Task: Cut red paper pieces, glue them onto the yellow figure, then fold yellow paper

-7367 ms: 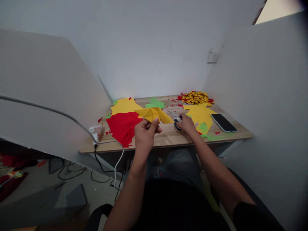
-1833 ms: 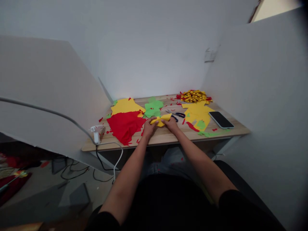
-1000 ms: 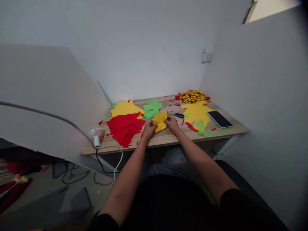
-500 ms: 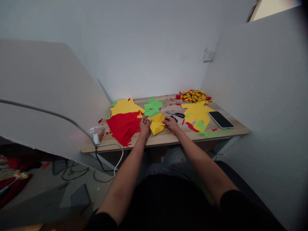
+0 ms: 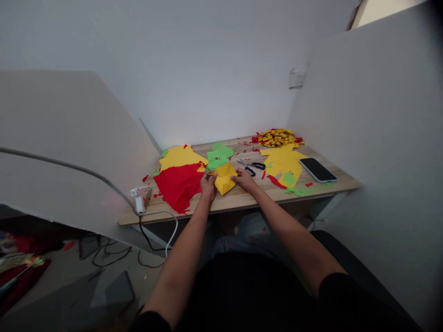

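A small piece of creased yellow paper (image 5: 224, 180) is held between my two hands near the front edge of the desk. My left hand (image 5: 208, 183) pinches its left side, and my right hand (image 5: 245, 179) grips the right side. Crumpled red paper (image 5: 178, 184) lies just left of my left hand. Behind the held piece are green paper scraps (image 5: 219, 154). A pair of dark-handled scissors (image 5: 254, 167) rests open on the desk, just beyond my right hand.
Yellow sheets (image 5: 284, 163) and a phone (image 5: 317, 170) lie to the right. A heap of folded yellow and red paper pieces (image 5: 278, 138) sits at the back. More yellow paper (image 5: 180, 157) is at back left. A white glue gun (image 5: 140, 199) with a cable stands at the left edge.
Both hands still hold the yellow paper, whose sides now look drawn in slightly narrower. The view has shifted a little; the other things on the desk stay put.
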Motion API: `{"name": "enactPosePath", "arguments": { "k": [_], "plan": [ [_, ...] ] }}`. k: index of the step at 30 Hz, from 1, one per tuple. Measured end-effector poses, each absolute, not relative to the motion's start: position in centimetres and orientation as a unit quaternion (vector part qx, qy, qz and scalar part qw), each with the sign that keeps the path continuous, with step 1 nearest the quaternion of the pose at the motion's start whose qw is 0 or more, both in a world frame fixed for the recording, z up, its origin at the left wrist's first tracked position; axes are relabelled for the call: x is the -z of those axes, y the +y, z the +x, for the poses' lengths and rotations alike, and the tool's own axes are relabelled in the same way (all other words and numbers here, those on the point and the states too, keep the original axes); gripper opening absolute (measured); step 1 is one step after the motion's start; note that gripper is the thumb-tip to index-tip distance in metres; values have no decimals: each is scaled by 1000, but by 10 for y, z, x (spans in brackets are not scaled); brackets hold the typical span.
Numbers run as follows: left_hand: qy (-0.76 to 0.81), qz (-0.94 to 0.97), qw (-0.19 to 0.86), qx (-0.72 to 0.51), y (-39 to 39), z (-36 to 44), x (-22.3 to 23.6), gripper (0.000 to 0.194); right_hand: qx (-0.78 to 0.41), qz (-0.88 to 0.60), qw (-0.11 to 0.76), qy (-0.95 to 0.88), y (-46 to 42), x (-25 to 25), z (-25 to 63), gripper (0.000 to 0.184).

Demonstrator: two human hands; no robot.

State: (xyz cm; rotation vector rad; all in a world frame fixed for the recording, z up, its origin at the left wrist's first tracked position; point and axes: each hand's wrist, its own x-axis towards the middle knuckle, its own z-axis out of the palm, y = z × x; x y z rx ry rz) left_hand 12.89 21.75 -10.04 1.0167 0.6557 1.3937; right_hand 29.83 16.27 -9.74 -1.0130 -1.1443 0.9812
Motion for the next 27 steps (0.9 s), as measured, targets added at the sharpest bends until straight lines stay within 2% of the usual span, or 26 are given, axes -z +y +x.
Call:
{"name": "enactPosePath", "arguments": {
  "k": [2, 7, 14, 20, 24, 27],
  "plan": [
    [289, 442, 606, -595, 217, 129, 101, 23, -430, -448, 606, -497, 165, 100, 301, 29],
    [295, 445, 607, -588, 216, 129, 102, 22, -417, -472, 596, -498, 168, 105, 304, 27],
    [303, 452, 601, -586, 215, 127, 101, 23, -370, -505, 610, -485, 172, 111, 306, 30],
    [300, 451, 591, -597, 217, 128, 102, 25, -337, -506, 644, -465, 171, 109, 306, 25],
    [297, 453, 585, -604, 217, 128, 102, 25, -338, -487, 665, -456, 167, 106, 305, 31],
    [293, 472, 593, -583, 214, 126, 98, 33, -348, -474, 672, -450, 165, 104, 303, 31]
  ]
}}
